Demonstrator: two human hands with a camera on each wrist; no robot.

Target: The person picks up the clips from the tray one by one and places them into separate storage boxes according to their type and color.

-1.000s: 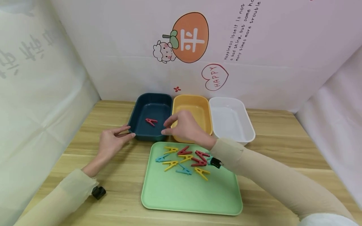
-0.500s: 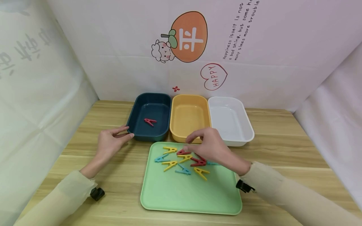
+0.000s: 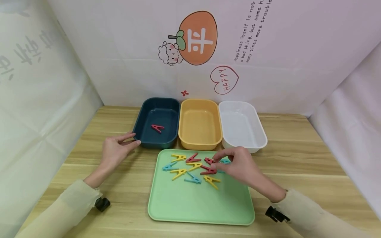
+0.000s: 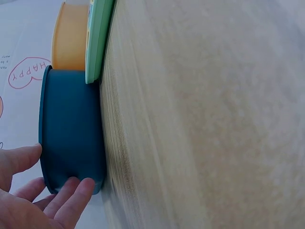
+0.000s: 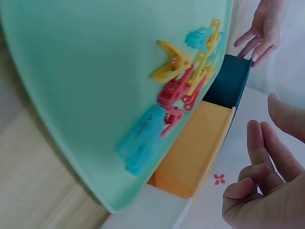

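Note:
My left hand (image 3: 117, 150) touches the near-left corner of the dark blue box (image 3: 156, 144); in the left wrist view its thumb is at the rim and its straight fingers lie against the outer wall. Inside that box rests a red clothespin (image 3: 157, 128). My right hand (image 3: 238, 164) hovers over the back right of the green tray (image 3: 202, 206), fingertips close to a red clothespin (image 3: 209, 160). In the right wrist view, thumb and forefinger stand apart with nothing between them. Around it on the tray lie several yellow clothespins (image 3: 211, 181), blue clothespins (image 3: 193, 178) and other red ones.
A yellow box (image 3: 200, 146) and a white box (image 3: 244, 149) stand in a row right of the dark blue one, behind the tray. A white printed cloth (image 3: 134, 76) hangs behind them. All stand on a wooden table (image 3: 125, 198).
My right hand has moved right and toward me, from between the dark blue and yellow boxes to above the tray's clothespins. My left hand keeps its place at the dark blue box.

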